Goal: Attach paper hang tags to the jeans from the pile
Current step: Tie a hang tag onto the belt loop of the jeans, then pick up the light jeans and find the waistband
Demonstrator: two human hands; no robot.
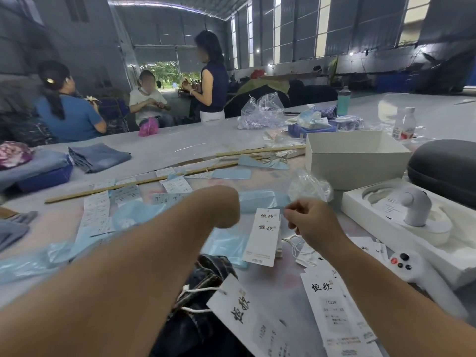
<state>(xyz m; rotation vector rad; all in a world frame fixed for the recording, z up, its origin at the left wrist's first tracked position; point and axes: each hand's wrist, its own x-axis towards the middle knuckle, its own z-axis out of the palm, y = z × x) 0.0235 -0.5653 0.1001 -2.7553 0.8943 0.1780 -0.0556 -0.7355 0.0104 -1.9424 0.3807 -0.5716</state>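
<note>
Two forearms reach out over the desk (283,292). Nearest the viewer, dark jeans (195,313) lie at the desk's front edge, with one hang tag (231,305) already tied on by a white string (198,291). Just to the right, a loose stack of tags (332,310) lies flat on the desk.

Further out, the left hand (226,210) is bent down at the wrist, fingers hidden behind it; whether it grasps anything cannot be told. The right hand (309,217) is curled, thumb and fingertips pinched together, apparently on the top edge of a small bundle of tags (265,235) that stands between the two hands. More white cord (296,243) lies below that hand.

Judged step: selecting or separating a fresh tag for the next pair. The next move calls for freeing a single tag with its string, then bringing it down to a belt loop or buttonhole on the jeans.

Beyond the hands: pale blue plastic bags (226,243), printed label strips (95,215) and a long wooden stick (144,181). On the right, an open white box (355,161) and a white controller (409,266). Folded jeans (98,155) wait at the far left, and three people are gathered beyond the desk.
</note>
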